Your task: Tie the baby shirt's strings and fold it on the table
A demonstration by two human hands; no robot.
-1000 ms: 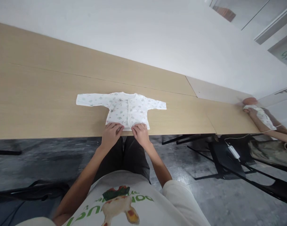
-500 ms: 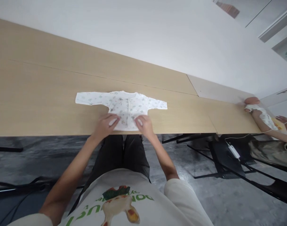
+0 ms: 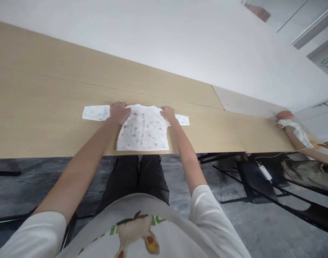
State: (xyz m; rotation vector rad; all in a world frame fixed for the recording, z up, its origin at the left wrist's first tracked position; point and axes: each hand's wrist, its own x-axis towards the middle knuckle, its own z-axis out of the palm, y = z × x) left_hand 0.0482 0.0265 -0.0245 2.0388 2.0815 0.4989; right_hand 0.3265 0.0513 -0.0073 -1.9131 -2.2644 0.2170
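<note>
A white baby shirt [image 3: 144, 130] with small printed figures lies front up along the near edge of the table. Its button front runs down the middle and both sleeves stretch out sideways. My left hand [image 3: 118, 111] rests palm down on the left sleeve by the shoulder, fingers forward and thumb apart toward the collar. On the other shoulder lies my right hand [image 3: 168, 114], also palm down, its thumb turned inward. Both hands cover the upper sleeves; the cuffs show beyond them. The fabric beneath my palms is hidden.
The long wooden table [image 3: 45, 96] meets a white wall [image 3: 153, 32]. Far right, another person's arm [image 3: 318, 156] reaches near a doll [image 3: 295, 129] in printed clothing. Black chairs [image 3: 257, 179] stand below, one with a white power strip [image 3: 265, 172] on it.
Both hands have left the shirt's lower front, where their fingers were pinched, and moved up and outward to the shoulders. The hem now lies uncovered and spread wider.
</note>
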